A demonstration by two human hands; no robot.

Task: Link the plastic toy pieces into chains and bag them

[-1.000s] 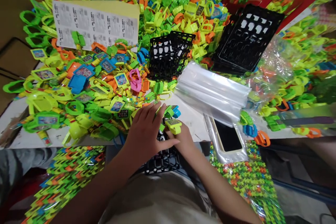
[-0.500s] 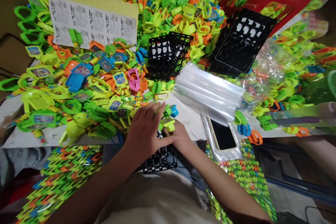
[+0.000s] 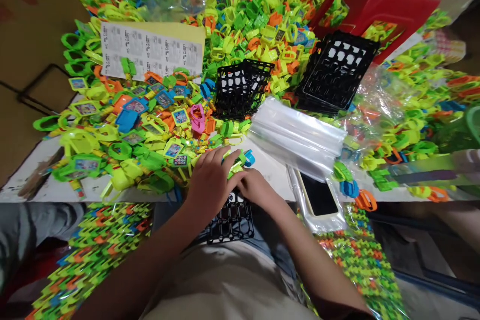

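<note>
My left hand (image 3: 210,182) curls over the top edge of a black plastic grid tray (image 3: 232,222), its thumb and fingers closed around a yellow-green toy watch (image 3: 235,165). Against its thumb, my right hand (image 3: 258,187) is closed at the same toy watch; its fingertips are partly hidden. The tray's lower part leans on my lap, below the table edge. A blue toy watch (image 3: 249,158) sits just beyond the hands.
A heap of toy watches (image 3: 240,15) covers the back. Black trays (image 3: 337,72), clear plastic bags (image 3: 298,132), a phone (image 3: 318,194) and a label sheet (image 3: 150,52) lie around. A red plastic stool (image 3: 393,7) stands at the back right. Packed strips (image 3: 86,255) hang below.
The view has shifted slightly. My right hand has drawn in closer to the left thumb, and the yellow-green toy watch is now more covered by my fingers.
</note>
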